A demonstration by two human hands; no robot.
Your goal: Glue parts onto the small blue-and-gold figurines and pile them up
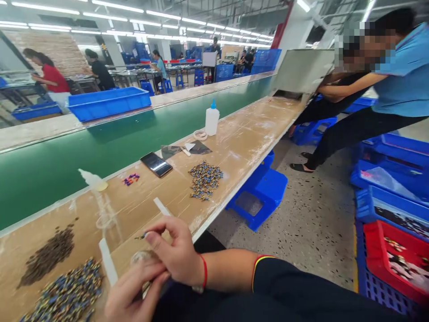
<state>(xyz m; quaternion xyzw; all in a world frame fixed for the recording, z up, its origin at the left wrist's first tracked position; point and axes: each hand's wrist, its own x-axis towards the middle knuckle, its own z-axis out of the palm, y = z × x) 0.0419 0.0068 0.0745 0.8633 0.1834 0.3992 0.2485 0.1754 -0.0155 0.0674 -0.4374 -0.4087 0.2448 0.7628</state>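
Note:
My right hand (179,250), with a red cord on its wrist, pinches a small dark piece (140,237) between thumb and forefinger. It resembles the small blue-and-gold pieces heaped nearby. Just below, my left hand (134,288) is closed, its fingers against the right hand. A whitish, translucent thing (141,256) shows between the hands, mostly hidden; what the left hand grips cannot be made out. Left of the hands lie a heap of blue-and-gold pieces (67,290) and a heap of flat brown bits (50,252). Another blue-and-gold heap (205,179) lies farther along the bench.
On the bench (248,129) are a phone (156,164), a white bottle (212,120), a tape roll (200,134), a tipped glue bottle (94,180) and purple-orange bits (130,179). A green conveyor (117,143) runs alongside. A person (398,76) leans at right, near blue stools (259,192) and bins (395,210).

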